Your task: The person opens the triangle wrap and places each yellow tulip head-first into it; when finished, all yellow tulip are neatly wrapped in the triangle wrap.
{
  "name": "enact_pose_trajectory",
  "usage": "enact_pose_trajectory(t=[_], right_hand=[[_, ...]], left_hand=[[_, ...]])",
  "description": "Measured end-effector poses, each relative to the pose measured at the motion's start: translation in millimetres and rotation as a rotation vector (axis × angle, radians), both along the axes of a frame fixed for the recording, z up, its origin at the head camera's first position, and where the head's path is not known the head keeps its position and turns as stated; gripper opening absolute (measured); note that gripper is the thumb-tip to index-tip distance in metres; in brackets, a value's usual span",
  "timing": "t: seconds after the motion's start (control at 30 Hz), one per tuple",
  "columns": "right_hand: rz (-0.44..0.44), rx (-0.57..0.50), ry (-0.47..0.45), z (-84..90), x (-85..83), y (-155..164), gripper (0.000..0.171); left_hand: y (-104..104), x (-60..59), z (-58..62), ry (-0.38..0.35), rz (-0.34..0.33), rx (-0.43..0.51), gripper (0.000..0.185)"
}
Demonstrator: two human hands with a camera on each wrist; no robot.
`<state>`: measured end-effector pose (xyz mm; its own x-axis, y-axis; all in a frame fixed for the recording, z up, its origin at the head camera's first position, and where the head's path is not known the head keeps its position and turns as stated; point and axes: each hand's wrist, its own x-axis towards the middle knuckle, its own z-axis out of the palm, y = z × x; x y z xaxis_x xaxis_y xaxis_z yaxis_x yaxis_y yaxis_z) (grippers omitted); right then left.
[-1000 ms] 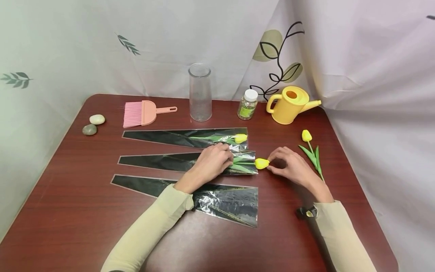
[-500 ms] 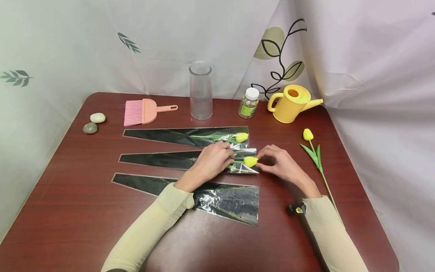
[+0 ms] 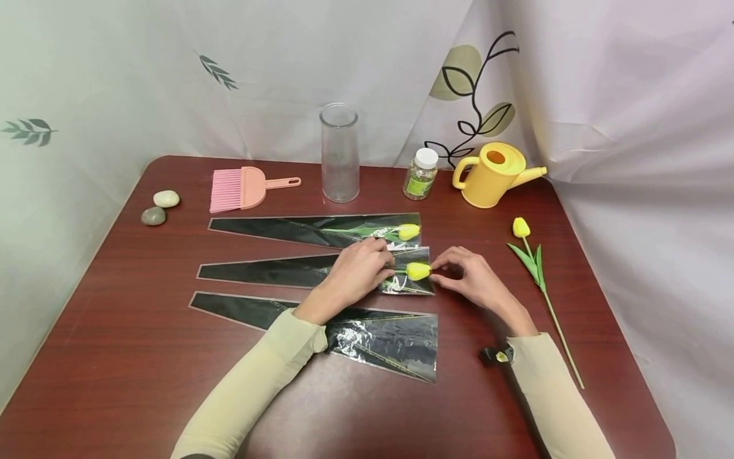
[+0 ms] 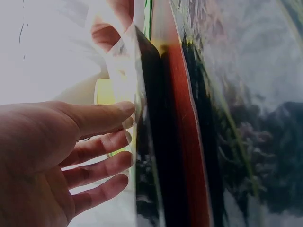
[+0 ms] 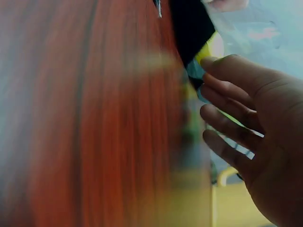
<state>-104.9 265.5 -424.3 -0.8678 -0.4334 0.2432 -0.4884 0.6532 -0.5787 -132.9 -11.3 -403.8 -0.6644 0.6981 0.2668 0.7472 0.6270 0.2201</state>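
Observation:
Three black-and-clear cone sleeves lie side by side on the red-brown table (image 3: 115, 357). My left hand (image 3: 358, 273) rests on the middle sleeve (image 3: 269, 271) near its wide mouth, fingers fairly straight, fingertips (image 4: 124, 108) against the clear film (image 4: 142, 94). My right hand (image 3: 467, 275) pinches the tip of a yellow tulip's bloom (image 3: 418, 271), which lies just inside that mouth; its stem is hidden under my left hand. The far sleeve (image 3: 287, 228) holds another tulip (image 3: 408, 231). The near sleeve (image 3: 378, 341) is empty and partly under my left forearm.
A loose yellow tulip (image 3: 530, 258) lies at the right. Along the back stand a clear glass vase (image 3: 339, 154), a small white-capped bottle (image 3: 420, 174) and a yellow watering can (image 3: 492, 175). A pink brush (image 3: 241, 189) and two pebbles (image 3: 159, 207) sit at the back left.
My right hand has moved left with the tulip's bloom, from outside the middle sleeve's mouth to inside it. My left hand has stayed on the sleeve.

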Motion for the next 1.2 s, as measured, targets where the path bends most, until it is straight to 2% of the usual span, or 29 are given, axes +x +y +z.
enact_pose_trajectory(t=[0.13, 0.27, 0.4, 0.5, 0.6, 0.77, 1.03, 1.2], right_hand=[[-0.099, 0.075, 0.084, 5.5, 16.1, 26.1, 0.018], [-0.343, 0.157, 0.142, 16.8, 40.6, 61.4, 0.016], [-0.619, 0.238, 0.084, 27.5, 67.5, 94.0, 0.019], [-0.730, 0.285, 0.002, 30.0, 83.7, 112.8, 0.025], [-0.768, 0.309, -0.075, 27.8, 94.7, 124.8, 0.029], [-0.751, 0.326, -0.129, 22.7, 101.1, 129.6, 0.030], [-0.742, 0.335, -0.164, 21.3, 101.9, 129.7, 0.028], [-0.751, 0.348, -0.182, 22.8, 100.4, 129.8, 0.026]], left_hand=[[0.3, 6.4, 6.2, 0.007, -0.014, 0.020, 0.018], [-2.3, 24.0, 13.7, -0.007, -0.089, 0.060, 0.017], [-4.9, 47.4, 13.0, -0.021, -0.187, 0.010, 0.015], [-3.5, 61.7, 6.5, -0.022, -0.247, -0.052, 0.020], [-0.3, 70.2, -1.8, -0.030, -0.276, -0.095, 0.026], [2.4, 74.7, -11.9, -0.036, -0.269, -0.102, 0.026], [5.0, 76.0, -12.1, -0.028, -0.249, -0.046, 0.012], [6.6, 77.2, -10.7, -0.034, -0.230, -0.034, 0.014]])
